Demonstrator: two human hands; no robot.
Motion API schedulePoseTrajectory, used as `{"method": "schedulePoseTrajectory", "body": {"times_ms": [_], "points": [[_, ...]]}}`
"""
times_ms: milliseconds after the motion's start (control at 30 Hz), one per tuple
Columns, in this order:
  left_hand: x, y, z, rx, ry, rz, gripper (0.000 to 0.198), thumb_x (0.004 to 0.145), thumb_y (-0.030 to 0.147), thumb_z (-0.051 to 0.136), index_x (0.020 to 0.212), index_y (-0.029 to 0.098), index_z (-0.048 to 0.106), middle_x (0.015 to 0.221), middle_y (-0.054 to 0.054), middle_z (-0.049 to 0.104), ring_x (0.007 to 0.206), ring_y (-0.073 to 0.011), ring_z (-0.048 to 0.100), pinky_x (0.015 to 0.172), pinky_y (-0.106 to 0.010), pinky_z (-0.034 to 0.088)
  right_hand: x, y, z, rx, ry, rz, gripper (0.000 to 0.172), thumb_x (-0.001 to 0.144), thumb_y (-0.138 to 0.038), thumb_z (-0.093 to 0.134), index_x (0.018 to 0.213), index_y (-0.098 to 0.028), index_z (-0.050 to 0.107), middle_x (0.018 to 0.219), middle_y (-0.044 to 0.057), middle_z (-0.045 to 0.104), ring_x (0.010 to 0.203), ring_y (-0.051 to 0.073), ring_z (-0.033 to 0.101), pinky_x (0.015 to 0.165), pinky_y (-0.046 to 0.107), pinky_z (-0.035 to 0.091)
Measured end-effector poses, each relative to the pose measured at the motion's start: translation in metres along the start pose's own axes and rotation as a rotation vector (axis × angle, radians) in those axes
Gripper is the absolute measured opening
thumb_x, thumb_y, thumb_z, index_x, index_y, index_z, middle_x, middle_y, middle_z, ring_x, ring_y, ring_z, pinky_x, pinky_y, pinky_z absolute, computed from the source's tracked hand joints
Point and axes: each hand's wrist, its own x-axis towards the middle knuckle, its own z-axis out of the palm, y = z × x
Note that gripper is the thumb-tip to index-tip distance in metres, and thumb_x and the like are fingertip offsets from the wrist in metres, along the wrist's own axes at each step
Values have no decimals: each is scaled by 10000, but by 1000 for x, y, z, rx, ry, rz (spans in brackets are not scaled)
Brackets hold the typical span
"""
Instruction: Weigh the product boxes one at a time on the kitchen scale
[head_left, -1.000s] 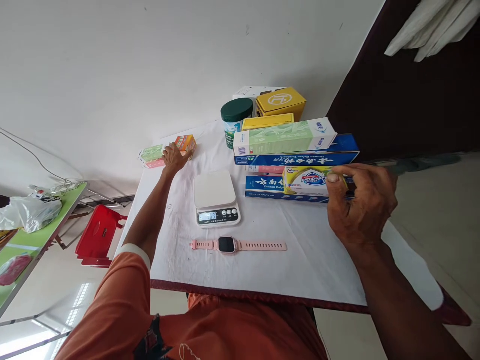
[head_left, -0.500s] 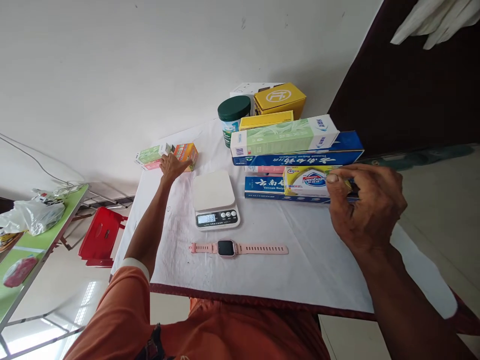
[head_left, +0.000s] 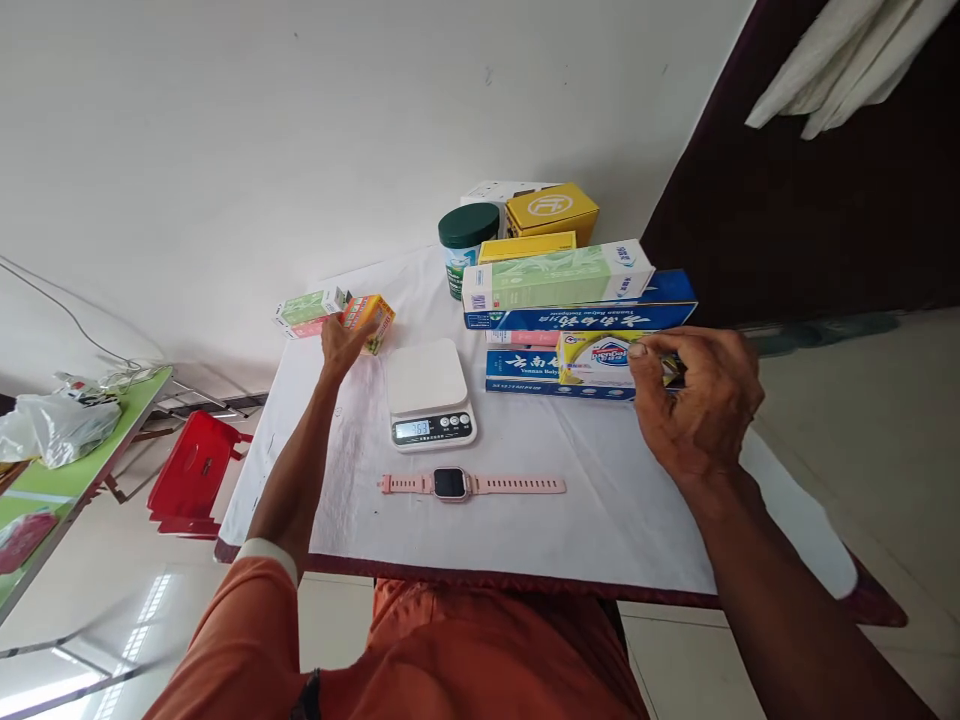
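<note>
My left hand [head_left: 345, 345] is at the far left of the table, its fingers and thumb closed around a small orange and yellow box [head_left: 373, 312]. Beside that box lie a green-and-white carton [head_left: 311, 303] and a pink carton [head_left: 306, 328]. At the right, my right hand [head_left: 701, 395] pinches the end of a yellow-and-white Safeguard soap box [head_left: 592, 360]. The soap box sits at a blue toothpaste carton [head_left: 521, 370]; whether it rests on it I cannot tell. Between the hands stands a white kitchen scale [head_left: 427, 380] with a lit display and nothing on its plate.
A pink smartwatch [head_left: 450, 484] lies stretched out before the scale. Behind the soap are a long green carton [head_left: 559, 277], another blue toothpaste carton [head_left: 675, 295], a dark-lidded tub [head_left: 469, 240] and yellow boxes [head_left: 551, 210]. A red chair [head_left: 193, 475] stands left of the table.
My left hand has closed on the orange box, which is now tilted and slightly turned. My right hand keeps its pinch on the soap box. The view has shifted slightly.
</note>
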Motion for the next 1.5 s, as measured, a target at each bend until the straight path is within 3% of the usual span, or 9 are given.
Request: {"method": "schedulePoseTrajectory", "body": {"times_ms": [133,233,500,767,967,1133,1267,1400,1500], "points": [[-25,5,-32,-72,1,97,723,700,473,885,1311,177,636,1327,-135,693,1231,-323,668,1064,-458,544,-1,2,1,-9,-10,10,374,1022,-550,542,894,-231,689,1017,131,766,1004,308,731,953,504,572],[-54,18,-42,-88,-64,222,749,695,479,901,1336,198,633,1347,-129,692,1224,-327,673,1066,-474,550,-2,5,1,-5,-12,11,378,1023,-558,550,901,-228,689,1021,136,762,1009,313,719,956,518,563],[-116,31,-21,0,-237,401,722,701,423,932,1331,225,640,1256,-100,688,1148,-318,693,1037,-489,576,-1,3,0,23,-19,27,321,1018,-508,553,913,-227,666,1012,123,731,1010,299,682,948,497,555],[-113,31,-28,6,-326,445,877,796,636,860,1520,250,549,1414,-162,600,1366,-393,585,1160,-600,482,1,-1,-5,-1,-25,83,401,1014,-583,524,987,-218,689,1081,156,733,1054,321,674,953,513,557],[-112,21,-48,-302,-30,390,804,964,825,554,1590,326,485,1593,-156,473,1473,-352,512,1210,-568,440,2,-5,-7,9,-35,151,429,1009,-608,493,985,-222,677,1085,161,722,1086,329,674,887,485,571],[-112,15,-56,-309,11,365,852,929,882,538,1559,309,518,1578,-164,510,1434,-354,550,1176,-550,472,3,-7,-8,16,-53,155,405,993,-595,500,957,-229,668,1044,143,720,1034,315,678,892,493,578],[-111,21,-53,-249,-79,366,809,942,826,587,1548,293,518,1558,-169,572,1445,-356,551,1208,-574,427,4,-8,-8,13,-56,151,402,985,-593,508,933,-229,670,1035,144,736,1015,316,687,887,498,584],[-110,42,-40,44,-300,389,915,827,751,778,1538,234,524,1467,-192,643,1418,-414,552,1206,-624,395,3,-8,-8,15,-55,142,388,993,-590,520,920,-237,662,1027,131,735,1025,317,693,872,493,592],[-106,55,-31,265,-461,377,892,775,677,839,1478,198,569,1392,-208,681,1310,-444,615,1132,-623,453,3,-7,-8,19,-40,126,359,1000,-556,529,939,-231,669,1027,130,730,1015,308,698,838,465,596]]}}
